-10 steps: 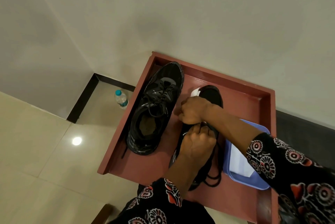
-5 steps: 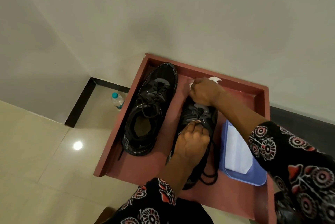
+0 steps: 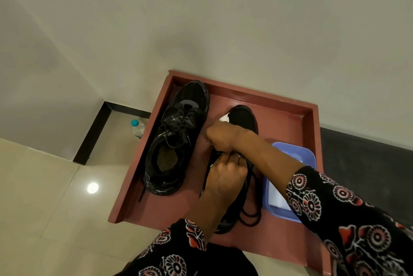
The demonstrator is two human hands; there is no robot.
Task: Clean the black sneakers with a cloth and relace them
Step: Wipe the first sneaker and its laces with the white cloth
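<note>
On the red tray (image 3: 290, 110), both hands have closed back together, left hand (image 3: 225, 177) and right hand (image 3: 220, 137) pinching the lace (image 3: 250, 215) over the right sneaker (image 3: 242, 117), so relacing continues.

Two black sneakers are set side by side, toes pointed at the wall. The left sneaker (image 3: 176, 139) is glossy, already laced, mouth wide open so the brownish insole can be seen, and one lace end is trailed off past the heel. The right sneaker (image 3: 242, 119) is more matte and mostly covered from above, only the toe and a bit of heel are left showing. Its black lace (image 3: 251, 213) is spilled out in loose loops beside the heel. A bit of white cloth (image 3: 225, 117) is tucked just beside its toe, touching it.
</note>
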